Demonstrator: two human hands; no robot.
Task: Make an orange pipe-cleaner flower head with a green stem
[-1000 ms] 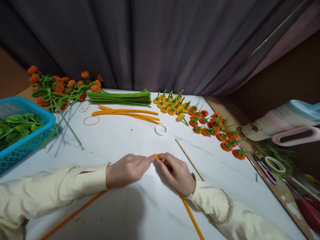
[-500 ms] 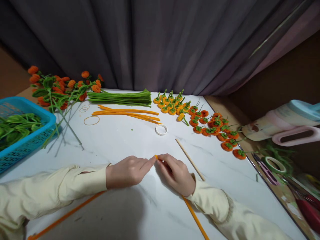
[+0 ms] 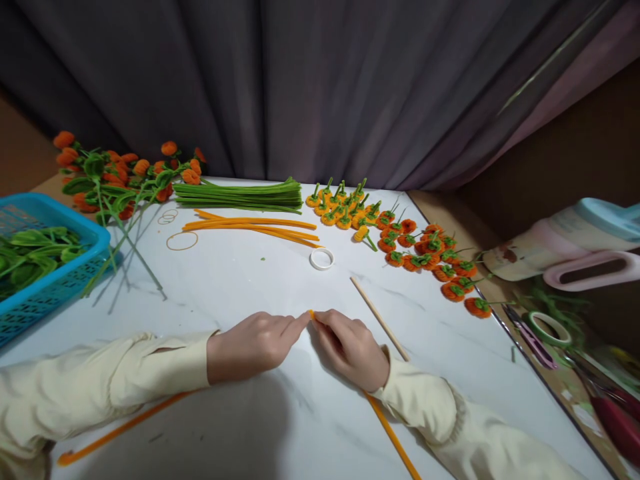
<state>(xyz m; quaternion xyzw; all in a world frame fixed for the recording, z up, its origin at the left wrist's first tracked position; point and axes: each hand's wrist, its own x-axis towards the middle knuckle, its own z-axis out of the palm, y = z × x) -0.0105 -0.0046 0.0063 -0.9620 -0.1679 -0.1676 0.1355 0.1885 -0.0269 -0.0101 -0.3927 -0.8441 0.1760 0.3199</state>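
Note:
My left hand [image 3: 263, 343] and my right hand [image 3: 353, 347] meet fingertip to fingertip over the white table, both pinched on orange pipe cleaners. A small orange bit [image 3: 312, 315] shows between the fingertips. One orange length [image 3: 125, 427] comes out under the left sleeve and has a bent end at lower left. Another orange length [image 3: 393, 437] runs from under my right wrist to the bottom edge. Beside my right hand lies a wooden stick [image 3: 380, 320]. A white ring [image 3: 321, 259] lies beyond the fingers.
Orange pipe cleaners [image 3: 250, 227], a green bundle [image 3: 240, 196], yellow pumpkins [image 3: 345, 208] and orange pumpkins [image 3: 433, 245] lie behind. A blue basket [image 3: 95, 257] of leaves stands left, near orange flowers [image 3: 117, 173]. At right are a tumbler [image 3: 555, 243], scissors [image 3: 533, 340] and green tape [image 3: 550, 329].
My left hand and sleeve have shifted slightly left and the bent orange end has moved up a little. Both hands keep their pinch.

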